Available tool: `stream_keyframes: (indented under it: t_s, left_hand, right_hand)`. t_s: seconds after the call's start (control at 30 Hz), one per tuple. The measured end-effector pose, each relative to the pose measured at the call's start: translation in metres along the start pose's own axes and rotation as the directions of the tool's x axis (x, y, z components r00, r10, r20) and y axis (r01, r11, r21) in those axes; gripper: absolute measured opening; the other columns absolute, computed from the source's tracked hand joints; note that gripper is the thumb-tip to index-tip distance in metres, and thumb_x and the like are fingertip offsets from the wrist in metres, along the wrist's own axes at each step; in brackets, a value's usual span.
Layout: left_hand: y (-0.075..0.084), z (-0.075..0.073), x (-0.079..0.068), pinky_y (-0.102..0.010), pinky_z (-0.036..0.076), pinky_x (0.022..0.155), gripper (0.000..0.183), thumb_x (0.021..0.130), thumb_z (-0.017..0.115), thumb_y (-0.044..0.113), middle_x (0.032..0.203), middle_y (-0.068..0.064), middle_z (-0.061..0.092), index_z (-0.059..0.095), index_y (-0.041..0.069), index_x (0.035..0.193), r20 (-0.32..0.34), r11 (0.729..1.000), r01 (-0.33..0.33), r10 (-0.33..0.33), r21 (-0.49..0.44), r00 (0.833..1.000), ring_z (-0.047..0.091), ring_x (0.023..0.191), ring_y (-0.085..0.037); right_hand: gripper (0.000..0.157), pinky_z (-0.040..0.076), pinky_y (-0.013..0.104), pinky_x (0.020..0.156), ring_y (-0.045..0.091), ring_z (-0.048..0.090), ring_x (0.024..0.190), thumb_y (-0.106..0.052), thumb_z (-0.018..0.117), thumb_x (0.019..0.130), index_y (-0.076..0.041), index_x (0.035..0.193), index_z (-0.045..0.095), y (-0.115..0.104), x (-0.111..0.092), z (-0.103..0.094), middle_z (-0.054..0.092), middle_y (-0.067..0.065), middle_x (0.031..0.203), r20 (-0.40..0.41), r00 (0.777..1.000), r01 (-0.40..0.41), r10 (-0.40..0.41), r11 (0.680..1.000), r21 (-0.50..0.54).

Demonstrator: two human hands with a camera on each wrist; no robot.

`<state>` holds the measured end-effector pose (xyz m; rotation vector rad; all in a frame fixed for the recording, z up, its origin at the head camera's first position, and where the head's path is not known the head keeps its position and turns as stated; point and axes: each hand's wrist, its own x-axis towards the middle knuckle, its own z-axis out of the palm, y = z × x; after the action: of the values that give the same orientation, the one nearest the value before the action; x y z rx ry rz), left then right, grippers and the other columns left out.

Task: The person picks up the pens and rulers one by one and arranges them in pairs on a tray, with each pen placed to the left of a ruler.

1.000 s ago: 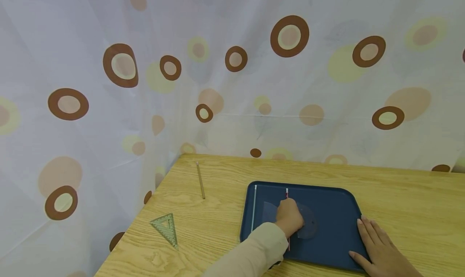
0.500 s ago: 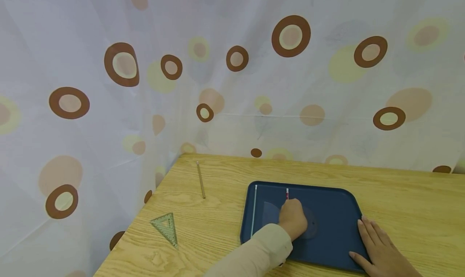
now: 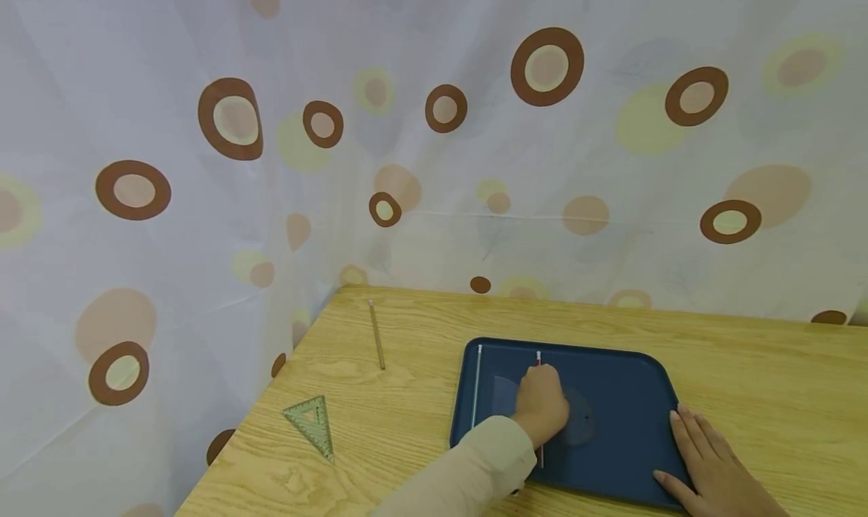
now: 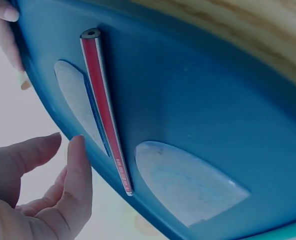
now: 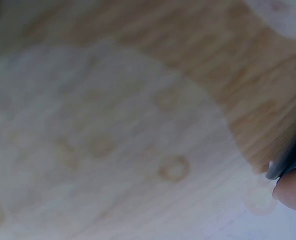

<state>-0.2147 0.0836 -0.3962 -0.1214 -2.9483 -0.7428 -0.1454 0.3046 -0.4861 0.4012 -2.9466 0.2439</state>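
My left hand point(image 3: 542, 405) is over the middle of the dark blue tray point(image 3: 627, 426). In the left wrist view, that hand point(image 4: 52, 195) has thumb and forefinger apart, with nothing between them. Just beside the fingertips lies a red-and-white pencil point(image 4: 105, 100) on the tray. It lies between two translucent plastic plates, one narrow-looking point(image 4: 77, 100) and one half-round point(image 4: 188, 182). A pale green pencil point(image 3: 476, 385) lies along the tray's left side. My right hand point(image 3: 719, 460) rests, fingers extended, against the tray's right rim. In the right wrist view only a fingertip point(image 5: 294, 189) shows by the dark rim.
On the wooden table point(image 3: 407, 426), left of the tray, lie a green triangular set square point(image 3: 319, 434) and a brown pencil point(image 3: 377, 336). A dotted curtain point(image 3: 434, 163) hangs behind the table and along its left side.
My left hand moved slightly right, then back left, uncovering the red pencil's near end again. The right hand, tray and other things stay in place.
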Motion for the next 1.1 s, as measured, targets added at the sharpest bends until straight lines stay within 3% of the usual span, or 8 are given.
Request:
stream_keyframes:
  t_s: [0.1,0.13,0.23,0.33,0.47,0.83,0.93,1.1]
  left_hand:
    - [-0.008,-0.003,0.000,-0.019,0.022,0.036,0.047,0.074,0.066,0.002,0.045,0.006,0.025,0.030,0.014,0.047,0.027,0.995,-0.056,0.058,-0.079,0.998,0.024,0.040,-0.006]
    - [-0.011,-0.005,0.000,-0.019,0.020,0.038,0.047,0.075,0.065,0.002,0.046,0.006,0.025,0.030,0.015,0.047,0.039,0.992,-0.079,0.083,-0.103,0.996,0.021,0.042,-0.006]
    - [-0.018,-0.008,-0.001,-0.016,0.027,0.039,0.029,0.078,0.067,0.008,0.051,0.006,0.046,0.052,0.013,0.054,0.061,0.980,-0.124,0.135,-0.154,0.989,0.031,0.042,-0.003]
    - [-0.025,-0.011,-0.003,-0.015,0.040,0.047,0.003,0.081,0.069,0.011,0.073,0.000,0.066,0.068,0.009,0.083,0.054,0.962,-0.168,0.183,-0.217,0.982,0.050,0.051,-0.004]
    - [-0.034,-0.014,-0.004,-0.014,0.040,0.046,0.004,0.082,0.068,0.010,0.069,0.000,0.062,0.067,0.007,0.085,0.022,0.926,-0.206,0.224,-0.317,0.974,0.049,0.051,-0.003]
    - [-0.054,-0.018,0.004,-0.013,0.043,0.056,0.004,0.084,0.067,0.011,0.072,0.000,0.064,0.066,0.007,0.083,-0.059,0.860,-0.292,0.295,-0.419,0.954,0.050,0.061,0.001]
    - [-0.058,-0.020,0.007,-0.012,0.043,0.057,0.005,0.085,0.066,0.012,0.073,-0.002,0.065,0.066,0.007,0.083,-0.077,0.850,-0.304,0.301,-0.430,0.951,0.051,0.062,0.001]
    - [-0.066,-0.024,0.010,-0.013,0.042,0.057,0.007,0.085,0.066,0.013,0.072,-0.002,0.064,0.066,0.007,0.082,-0.112,0.860,-0.312,0.292,-0.404,0.950,0.050,0.061,0.000]
  right_hand:
    - [0.090,-0.033,0.016,0.096,0.012,-0.037,0.131,-0.038,0.056,0.090,0.014,0.143,0.004,0.000,0.001,0.000,0.019,0.039,0.144,0.006,1.000,-0.001,0.001,1.000,0.009]
    - [0.090,-0.034,0.016,0.096,0.011,-0.037,0.130,-0.038,0.056,0.090,0.014,0.143,0.004,0.000,0.000,0.000,0.019,0.039,0.144,0.006,1.000,-0.002,0.002,1.000,0.010]
    - [0.090,-0.033,0.016,0.096,0.011,-0.037,0.130,-0.038,0.055,0.091,0.013,0.143,0.003,0.000,0.000,0.001,0.019,0.039,0.144,0.006,1.000,0.002,-0.002,1.000,0.012]
    - [0.090,-0.034,0.017,0.096,0.011,-0.037,0.130,-0.038,0.055,0.091,0.013,0.143,0.003,0.001,0.000,0.001,0.017,0.039,0.145,0.009,1.000,0.002,-0.002,1.000,0.011]
    - [0.090,-0.034,0.018,0.097,0.012,-0.037,0.131,-0.038,0.055,0.091,0.013,0.143,0.003,0.001,0.001,0.000,0.016,0.038,0.145,0.011,1.000,-0.002,0.002,1.000,0.006]
    - [0.089,-0.034,0.017,0.096,0.015,-0.036,0.132,-0.039,0.055,0.091,0.014,0.143,0.005,0.001,0.002,-0.001,0.018,0.039,0.144,0.018,1.000,-0.013,0.012,1.000,0.011]
    - [0.089,-0.034,0.017,0.095,0.013,-0.037,0.131,-0.039,0.055,0.091,0.014,0.143,0.006,0.001,0.002,-0.001,0.018,0.038,0.144,0.024,1.000,-0.015,0.015,1.000,0.016]
    - [0.089,-0.034,0.017,0.095,0.010,-0.038,0.129,-0.039,0.055,0.091,0.015,0.142,0.006,0.001,0.001,0.000,0.017,0.038,0.145,0.022,1.000,-0.014,0.013,1.000,0.012]
